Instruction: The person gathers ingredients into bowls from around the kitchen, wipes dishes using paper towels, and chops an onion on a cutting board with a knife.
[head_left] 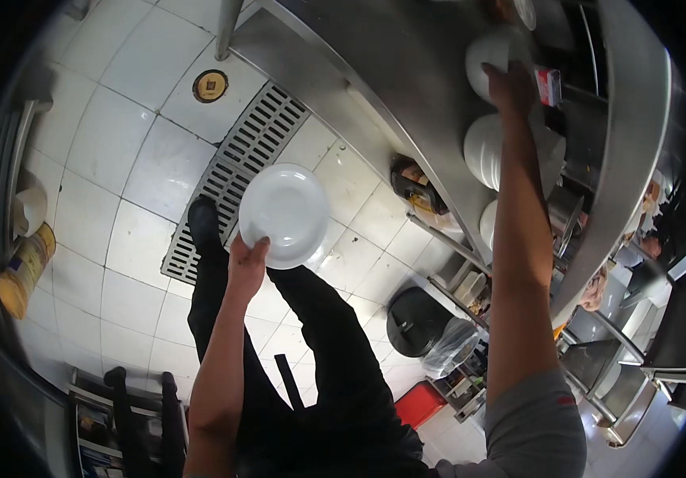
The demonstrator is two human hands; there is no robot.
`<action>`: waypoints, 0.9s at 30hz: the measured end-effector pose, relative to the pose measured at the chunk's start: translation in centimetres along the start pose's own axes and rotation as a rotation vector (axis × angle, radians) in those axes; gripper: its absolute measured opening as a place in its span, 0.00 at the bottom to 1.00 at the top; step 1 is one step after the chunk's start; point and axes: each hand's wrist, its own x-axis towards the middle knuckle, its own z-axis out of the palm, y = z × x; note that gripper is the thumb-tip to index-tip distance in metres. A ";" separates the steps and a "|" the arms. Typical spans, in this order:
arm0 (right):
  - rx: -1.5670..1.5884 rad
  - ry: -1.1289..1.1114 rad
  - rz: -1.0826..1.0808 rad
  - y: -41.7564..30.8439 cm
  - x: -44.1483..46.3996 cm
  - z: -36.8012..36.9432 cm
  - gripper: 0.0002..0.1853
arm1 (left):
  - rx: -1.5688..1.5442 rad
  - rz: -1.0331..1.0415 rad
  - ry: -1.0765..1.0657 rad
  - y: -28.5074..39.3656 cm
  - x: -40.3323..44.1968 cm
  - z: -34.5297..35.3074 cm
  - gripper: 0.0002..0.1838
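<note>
Right arm [523,255] extended, left hand [246,263] holds the plate [285,209] face up.

No word, number or sign can be read. Well right of the long grey slotted floor grate [229,163], the print on the small red-and-white rectangular packet [548,86] is too blurred; left of the grate, so is the label on the yellow cylindrical container [27,271].

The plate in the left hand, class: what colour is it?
The plate is white; it shows best in the head view.
</note>
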 end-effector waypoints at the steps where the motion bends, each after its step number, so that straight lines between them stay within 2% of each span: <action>1: 0.119 -0.092 0.208 -1.8 -0.8 -1.8 0.24 | 0.013 0.009 -0.008 -0.5 0.1 -0.2 0.20; 4: 0.320 -0.076 0.150 -1.6 -1.8 -2.0 0.31 | 0.008 0.002 -0.022 -1.1 -0.6 -0.8 0.20; 7: 0.224 0.090 0.073 -2.7 -3.3 -3.3 0.31 | -0.017 0.009 -0.021 -0.7 -1.7 -0.8 0.20; 10: 0.432 0.088 0.139 -4.5 -5.8 -6.1 0.29 | -0.056 -0.011 0.016 0.5 -2.9 -1.3 0.21; 13: 0.421 0.068 0.131 -5.4 -8.8 -8.8 0.27 | -0.068 -0.042 0.071 2.4 -4.8 -2.1 0.22; 17: 0.468 -0.186 0.155 -7.2 -14.4 -14.4 0.22 | -0.088 -0.020 0.211 6.0 -7.7 -3.5 0.24; 19: 0.569 -0.116 -0.070 -7.2 -18.8 -15.2 0.17 | -0.120 -0.038 0.222 7.3 -9.4 -5.3 0.25; 20: 0.621 -0.201 -0.091 -8.0 -21.5 -16.7 0.14 | -0.121 -0.056 0.212 8.0 -10.4 -6.8 0.26; 22: 0.704 -0.297 -0.173 -9.2 -26.8 -21.5 0.12 | -0.107 -0.076 0.249 10.7 -13.2 -8.3 0.27; 23: 0.797 -0.295 -0.307 -9.0 -29.4 -23.1 0.12 | -0.107 -0.079 0.238 12.2 -14.6 -9.0 0.28; 24: 0.855 -0.514 -0.310 -9.0 -30.5 -27.4 0.11 | -0.107 -0.081 0.226 13.7 -16.1 -9.8 0.29; 27: 1.051 -0.586 -0.478 -7.0 -31.7 -36.9 0.11 | -0.077 -0.034 0.194 16.9 -19.7 -12.7 0.29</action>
